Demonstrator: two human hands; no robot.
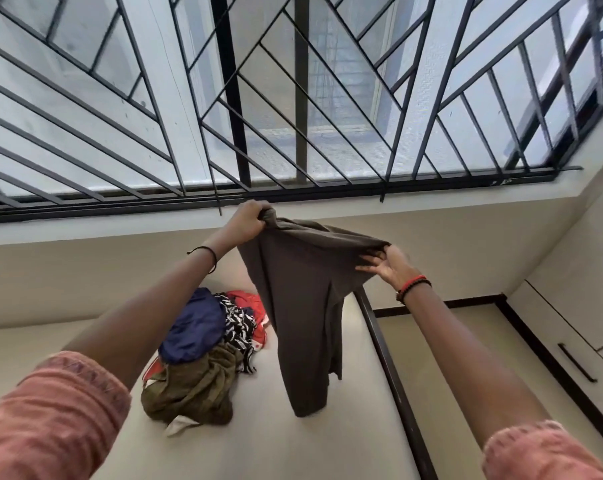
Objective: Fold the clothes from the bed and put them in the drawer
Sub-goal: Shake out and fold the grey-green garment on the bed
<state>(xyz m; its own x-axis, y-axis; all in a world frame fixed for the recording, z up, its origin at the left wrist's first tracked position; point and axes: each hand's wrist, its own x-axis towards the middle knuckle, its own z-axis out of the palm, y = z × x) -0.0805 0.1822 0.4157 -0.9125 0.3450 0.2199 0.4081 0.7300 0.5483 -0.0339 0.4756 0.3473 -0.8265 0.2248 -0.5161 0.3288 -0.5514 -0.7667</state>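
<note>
Spreading below both grips, the bed carries a heap of clothes under the left grip. Grey-brown trousers hang in the air between the grips, legs dangling toward the mattress. The left grip is clenched on one end of the waistband. The right grip pinches the other end, fingers splayed.

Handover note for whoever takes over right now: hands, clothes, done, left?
Left hand grips one top corner of the dark grey-brown trousers; right hand pinches the other; they hang above the cream bed.
Crumpled pile of navy, patterned, red and olive clothes lies on the bed.
Done: nothing folded in view. Left: fold all, load the closed white drawer with black handle.
</note>
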